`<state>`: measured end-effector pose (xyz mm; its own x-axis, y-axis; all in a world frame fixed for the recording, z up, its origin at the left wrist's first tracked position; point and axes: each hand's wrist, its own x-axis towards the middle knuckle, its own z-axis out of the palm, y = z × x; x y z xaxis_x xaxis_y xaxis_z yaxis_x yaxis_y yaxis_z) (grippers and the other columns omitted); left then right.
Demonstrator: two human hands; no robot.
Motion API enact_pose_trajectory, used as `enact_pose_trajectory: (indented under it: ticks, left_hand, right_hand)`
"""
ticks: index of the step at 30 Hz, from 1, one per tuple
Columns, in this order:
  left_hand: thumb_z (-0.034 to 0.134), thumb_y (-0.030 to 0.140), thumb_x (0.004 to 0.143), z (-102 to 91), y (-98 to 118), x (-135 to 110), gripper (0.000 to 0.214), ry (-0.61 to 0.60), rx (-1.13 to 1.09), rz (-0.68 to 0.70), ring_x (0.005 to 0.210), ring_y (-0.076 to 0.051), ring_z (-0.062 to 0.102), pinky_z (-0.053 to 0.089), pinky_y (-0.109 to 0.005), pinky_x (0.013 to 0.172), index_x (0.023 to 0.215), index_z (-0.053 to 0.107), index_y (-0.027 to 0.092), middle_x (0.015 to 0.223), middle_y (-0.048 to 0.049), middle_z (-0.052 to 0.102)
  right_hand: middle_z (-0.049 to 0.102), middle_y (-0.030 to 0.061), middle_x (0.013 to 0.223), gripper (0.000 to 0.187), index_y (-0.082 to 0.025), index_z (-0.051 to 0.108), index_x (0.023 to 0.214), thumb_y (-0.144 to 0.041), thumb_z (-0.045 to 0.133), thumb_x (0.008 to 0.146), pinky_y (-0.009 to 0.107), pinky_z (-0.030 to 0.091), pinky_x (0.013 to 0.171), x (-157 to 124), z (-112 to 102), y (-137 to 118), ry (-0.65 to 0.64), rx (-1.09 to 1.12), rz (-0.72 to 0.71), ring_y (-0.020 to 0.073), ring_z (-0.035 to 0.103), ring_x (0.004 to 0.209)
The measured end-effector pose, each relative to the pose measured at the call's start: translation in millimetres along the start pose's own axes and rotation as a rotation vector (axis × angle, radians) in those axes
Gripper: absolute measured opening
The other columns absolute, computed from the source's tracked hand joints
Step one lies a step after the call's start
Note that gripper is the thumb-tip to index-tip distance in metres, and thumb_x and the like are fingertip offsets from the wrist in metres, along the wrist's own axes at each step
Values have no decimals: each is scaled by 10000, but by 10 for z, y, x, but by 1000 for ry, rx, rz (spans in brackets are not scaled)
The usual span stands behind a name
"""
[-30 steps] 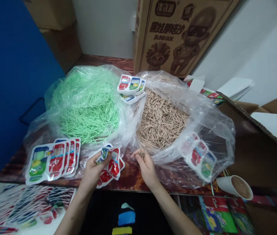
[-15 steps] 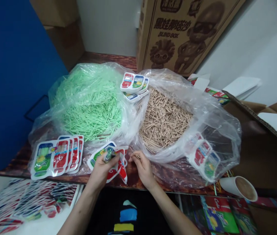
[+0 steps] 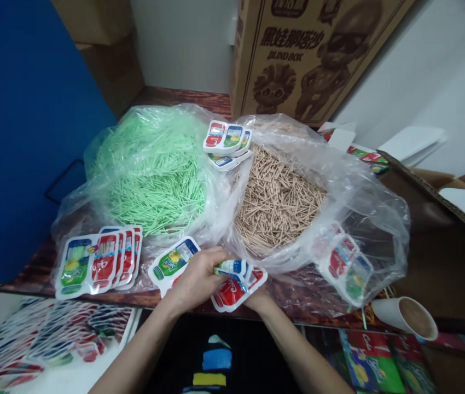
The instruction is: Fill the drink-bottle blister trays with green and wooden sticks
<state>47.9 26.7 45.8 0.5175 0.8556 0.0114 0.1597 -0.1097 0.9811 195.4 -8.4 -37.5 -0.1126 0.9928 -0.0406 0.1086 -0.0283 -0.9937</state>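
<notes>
My left hand (image 3: 199,276) is closed on a printed plastic pouch (image 3: 232,295) with red cola and green lemon halves, bent at its top. Behind that pouch is my right hand (image 3: 258,301); its fingers are hidden, so I cannot see what they hold. Another such pouch (image 3: 173,261) lies flat on the table, partly under my left hand. Beyond my hands, an open clear bag holds short brown sticks (image 3: 279,202). To its left, a second clear bag holds light green sticks (image 3: 154,191).
Filled pouches (image 3: 87,265) overlap at the left front. A few more (image 3: 226,137) rest between the bags, and others (image 3: 345,262) lie at the right. A paper cup (image 3: 405,317) lies tilted at the right edge. A large carton (image 3: 298,65) stands behind.
My left hand has moved right with the pouch, which now covers the fingers of my right hand. The small brown sticks pinched in my right hand are out of sight.
</notes>
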Motion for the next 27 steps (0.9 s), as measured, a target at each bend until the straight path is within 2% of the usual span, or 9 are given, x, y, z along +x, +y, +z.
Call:
enact_pose_trajectory:
  ticks: [2,5,8,10,12,15,17,21,27]
  left_hand:
    - [591,69,693,-31,-9,12,202,72,-49,12,810,-208,620,474,-280,757,759,739,189,832,-44,692]
    - [698,193,711,-115,-139,-25,54,362,-231,-61,793,-191,622,480,-274,760,751,732,179,830,-26,698]
    - [790,283,649,-202,-315,-110,167,653,-523,-205,636,-137,613,489,-248,667,741,710,168,712,16,695]
    - [832,283,589,-232,-399,-171,240,738,-687,-279,588,-130,625,505,-252,633,743,702,154,693,14,708]
    - [854,266,546,-235,-446,-223,297,774,-775,-329,587,-146,651,528,-269,632,768,703,140,710,-4,728]
    - [861,244,535,-216,-483,-278,341,810,-829,-361,620,-167,683,548,-289,663,819,703,142,739,-12,748]
    - [860,243,542,-205,-505,-299,342,813,-844,-375,642,-175,697,553,-296,686,828,699,148,744,-9,753]
    - [861,257,550,-201,-543,-321,341,793,-859,-386,653,-185,707,555,-307,700,831,701,149,753,-16,758]
    - [878,265,517,-199,-558,-350,354,820,-851,-386,616,-169,695,548,-280,660,801,707,141,714,-9,748]
  right_hand:
    - [641,-1,617,107,-258,655,694,-335,667,767,366,533,618,40,-16,-65,-22,11,-1,210,585,609]
    - [663,9,747,123,-242,652,836,-301,548,866,361,513,752,82,-9,-226,-74,5,-22,210,619,750]
    - [664,8,855,110,-236,612,905,-233,504,885,328,473,815,40,19,-316,-53,-53,-22,192,621,848]
    - [672,10,890,143,-236,584,991,-204,495,884,316,460,841,-19,47,-290,-19,-57,-15,182,627,882]
    - [678,17,895,174,-232,572,1038,-207,472,897,312,462,841,-69,76,-227,-5,-44,-14,178,637,881]
    - [673,20,871,145,-229,611,942,-225,471,906,305,462,820,-96,104,-167,1,-62,-28,181,638,862]
    - [671,16,843,158,-228,627,880,-230,472,911,298,460,807,-86,108,-177,5,-73,-37,181,635,845]
    - [691,14,846,171,-227,645,910,-237,474,921,289,460,803,-49,100,-214,17,-90,-49,180,645,848]
    - [702,29,898,185,-214,664,904,-242,483,924,291,459,832,-18,91,-92,2,-136,-96,184,644,894]
